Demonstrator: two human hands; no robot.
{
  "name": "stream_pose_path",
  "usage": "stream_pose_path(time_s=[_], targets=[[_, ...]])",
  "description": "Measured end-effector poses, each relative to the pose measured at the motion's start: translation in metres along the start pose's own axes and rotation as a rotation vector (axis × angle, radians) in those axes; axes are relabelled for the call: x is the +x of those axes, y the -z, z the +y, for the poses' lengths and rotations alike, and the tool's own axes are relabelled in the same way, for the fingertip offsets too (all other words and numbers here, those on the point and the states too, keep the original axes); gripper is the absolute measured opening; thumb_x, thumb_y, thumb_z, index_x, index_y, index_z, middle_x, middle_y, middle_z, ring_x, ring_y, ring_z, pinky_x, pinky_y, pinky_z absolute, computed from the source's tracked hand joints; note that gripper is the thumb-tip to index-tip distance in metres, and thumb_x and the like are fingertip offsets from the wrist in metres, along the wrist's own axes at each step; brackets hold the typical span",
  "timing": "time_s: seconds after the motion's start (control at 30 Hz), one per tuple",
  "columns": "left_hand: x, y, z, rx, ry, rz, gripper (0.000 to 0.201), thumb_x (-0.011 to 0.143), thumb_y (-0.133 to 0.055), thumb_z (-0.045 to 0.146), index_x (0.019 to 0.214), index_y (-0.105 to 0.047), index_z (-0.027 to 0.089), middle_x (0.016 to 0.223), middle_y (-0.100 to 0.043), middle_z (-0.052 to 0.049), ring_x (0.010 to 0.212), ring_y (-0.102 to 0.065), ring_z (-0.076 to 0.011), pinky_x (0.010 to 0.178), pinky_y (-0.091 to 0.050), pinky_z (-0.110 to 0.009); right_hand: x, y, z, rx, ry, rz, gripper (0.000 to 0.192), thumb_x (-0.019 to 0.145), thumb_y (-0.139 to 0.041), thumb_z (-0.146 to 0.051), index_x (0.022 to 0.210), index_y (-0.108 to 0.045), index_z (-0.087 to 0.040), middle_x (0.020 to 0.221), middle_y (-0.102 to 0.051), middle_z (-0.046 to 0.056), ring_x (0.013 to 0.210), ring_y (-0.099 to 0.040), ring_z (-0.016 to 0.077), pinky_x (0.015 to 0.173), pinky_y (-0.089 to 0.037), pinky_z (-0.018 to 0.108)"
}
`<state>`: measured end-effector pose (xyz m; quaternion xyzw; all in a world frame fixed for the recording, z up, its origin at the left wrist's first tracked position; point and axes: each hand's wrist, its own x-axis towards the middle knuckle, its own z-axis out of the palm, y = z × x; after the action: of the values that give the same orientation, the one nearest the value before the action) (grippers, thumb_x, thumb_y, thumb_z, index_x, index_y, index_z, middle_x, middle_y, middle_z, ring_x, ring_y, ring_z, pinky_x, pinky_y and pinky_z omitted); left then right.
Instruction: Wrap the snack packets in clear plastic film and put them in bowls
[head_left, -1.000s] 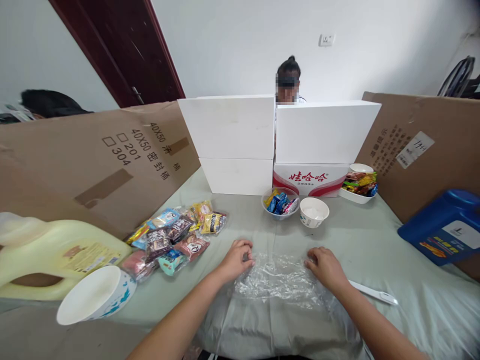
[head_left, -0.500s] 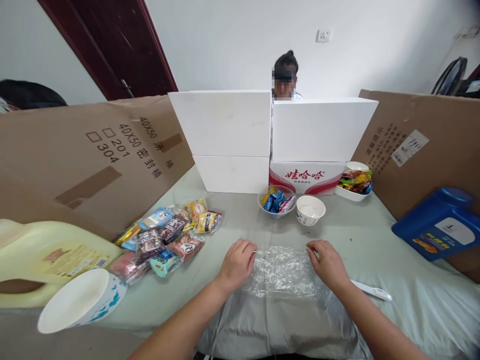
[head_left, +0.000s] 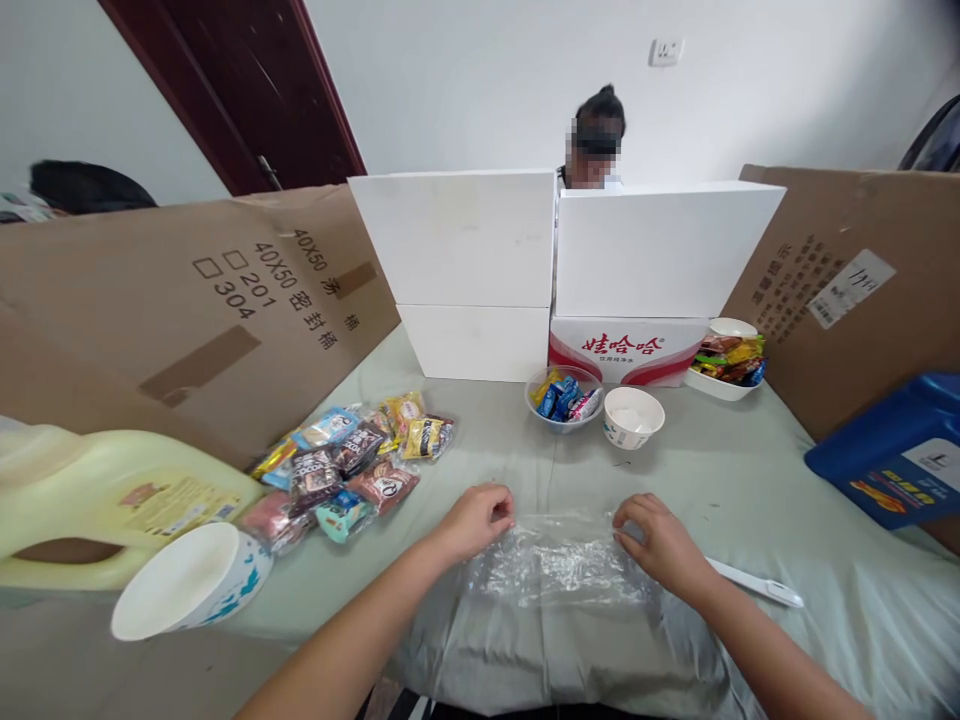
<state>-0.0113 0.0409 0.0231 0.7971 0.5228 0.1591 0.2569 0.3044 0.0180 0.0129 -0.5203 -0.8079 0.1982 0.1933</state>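
Note:
A clear, crinkled piece of plastic film [head_left: 566,570] lies over the front edge of the cloth-covered surface; whether it is a bag or a loose sheet I cannot tell. My left hand [head_left: 480,520] pinches its far left corner between thumb and fingertips. At the far right corner, my right hand [head_left: 660,535] has its thumb and fingers closed on the same film. The film is stretched loosely between both hands. Beside my right wrist lies a white plastic handle-like tool [head_left: 757,582], partly hidden by the arm.
Wrapped snacks [head_left: 349,465] are heaped at left, near a tipped large paper bowl [head_left: 187,585] and a yellow jug [head_left: 142,490]. Ahead are a clear bowl of sweets [head_left: 562,400], a paper bowl [head_left: 634,418] and white boxes [head_left: 465,270]. A blue bottle [head_left: 892,460] leans right. Someone sits behind the boxes.
The view has shifted slightly left. Both hands keep hold of the film, whose far edge looks pulled straighter, and my left fingers have curled into a rounder pinch.

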Motion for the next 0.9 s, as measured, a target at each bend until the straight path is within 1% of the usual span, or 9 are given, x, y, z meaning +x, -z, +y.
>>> stream_pose_path(time_s=[0.17, 0.23, 0.37, 0.43, 0.53, 0.63, 0.73, 0.8, 0.9], targets=[[-0.001, 0.013, -0.002, 0.017, -0.010, 0.014, 0.010, 0.070, -0.065, 0.016, 0.075, -0.058, 0.019, 0.086, -0.060, -0.002, 0.087, -0.055, -0.0198, 0.077, -0.040, -0.028, -0.001, 0.007, 0.007, 0.104, -0.100, -0.011, 0.011, 0.081, -0.049, -0.027, 0.084, -0.059, -0.022, 0.091, -0.064, 0.006, 0.088, -0.057, 0.0213, 0.081, -0.043, 0.036], [-0.001, 0.014, -0.002, 0.005, 0.006, -0.018, 0.008, 0.071, -0.064, 0.018, 0.075, -0.057, 0.019, 0.085, -0.059, -0.001, 0.082, -0.055, -0.0188, 0.074, -0.040, -0.027, -0.002, 0.005, 0.008, 0.123, -0.135, -0.040, 0.012, 0.080, -0.047, -0.028, 0.083, -0.057, -0.023, 0.089, -0.063, 0.005, 0.081, -0.057, 0.0202, 0.077, -0.043, 0.035], [0.001, 0.011, -0.008, -0.106, 0.182, -0.084, 0.020, 0.072, -0.065, 0.031, 0.087, -0.059, 0.019, 0.080, -0.058, 0.001, 0.072, -0.054, -0.0168, 0.065, -0.038, -0.025, -0.002, 0.001, 0.005, 0.165, -0.151, -0.074, 0.011, 0.083, -0.043, -0.029, 0.081, -0.052, -0.024, 0.080, -0.062, 0.002, 0.073, -0.056, 0.0182, 0.070, -0.043, 0.032], [0.003, 0.009, -0.013, -0.172, 0.244, -0.151, 0.022, 0.066, -0.069, 0.032, 0.080, -0.060, 0.018, 0.070, -0.056, 0.003, 0.065, -0.051, -0.0158, 0.061, -0.036, -0.024, 0.000, -0.001, 0.002, 0.175, -0.157, -0.065, 0.012, 0.086, -0.040, -0.031, 0.083, -0.050, -0.024, 0.077, -0.061, 0.001, 0.071, -0.056, 0.0172, 0.067, -0.042, 0.030], [0.006, 0.004, -0.015, -0.255, 0.221, -0.206, 0.016, 0.057, -0.070, 0.022, 0.063, -0.056, 0.018, 0.065, -0.053, 0.004, 0.062, -0.049, -0.0138, 0.059, -0.035, -0.023, 0.006, -0.006, -0.002, 0.190, -0.155, -0.069, 0.015, 0.090, -0.037, -0.033, 0.087, -0.049, -0.024, 0.073, -0.059, -0.001, 0.067, -0.055, 0.0158, 0.064, -0.042, 0.028], [0.007, 0.000, -0.013, -0.386, 0.185, -0.188, 0.014, 0.061, -0.062, 0.020, 0.064, -0.049, 0.018, 0.077, -0.059, 0.002, 0.071, -0.053, -0.0140, 0.063, -0.038, -0.023, 0.013, -0.013, -0.004, 0.177, -0.135, -0.113, 0.017, 0.088, -0.046, -0.038, 0.093, -0.054, -0.024, 0.074, -0.059, -0.001, 0.067, -0.055, 0.0156, 0.063, -0.042, 0.027], [0.008, -0.003, -0.014, -0.545, 0.182, -0.185, 0.019, 0.066, -0.059, 0.022, 0.067, -0.040, 0.020, 0.087, -0.063, -0.001, 0.071, -0.056, -0.0131, 0.063, -0.041, -0.023, 0.016, -0.019, -0.005, 0.132, -0.114, -0.134, 0.014, 0.080, -0.058, -0.034, 0.087, -0.059, -0.023, 0.081, -0.060, 0.001, 0.073, -0.056, 0.0169, 0.067, -0.042, 0.029], [0.011, -0.002, -0.018, -0.629, 0.182, -0.152, 0.025, 0.064, -0.062, 0.022, 0.068, -0.037, 0.020, 0.090, -0.063, -0.002, 0.071, -0.056, -0.0127, 0.063, -0.042, -0.023, 0.016, -0.022, -0.005, 0.112, -0.102, -0.130, 0.006, 0.079, -0.057, -0.027, 0.081, -0.059, -0.022, 0.084, -0.059, 0.003, 0.075, -0.055, 0.0171, 0.069, -0.041, 0.029], [0.014, 0.002, -0.028, -0.703, 0.165, -0.052, 0.030, 0.060, -0.069, 0.020, 0.068, -0.040, 0.019, 0.095, -0.060, -0.003, 0.075, -0.054, -0.0117, 0.067, -0.041, -0.022, 0.012, -0.022, -0.004, 0.104, -0.077, -0.130, 0.009, 0.080, -0.052, -0.022, 0.082, -0.060, -0.022, 0.087, -0.060, 0.003, 0.078, -0.056, 0.0169, 0.072, -0.042, 0.029]])
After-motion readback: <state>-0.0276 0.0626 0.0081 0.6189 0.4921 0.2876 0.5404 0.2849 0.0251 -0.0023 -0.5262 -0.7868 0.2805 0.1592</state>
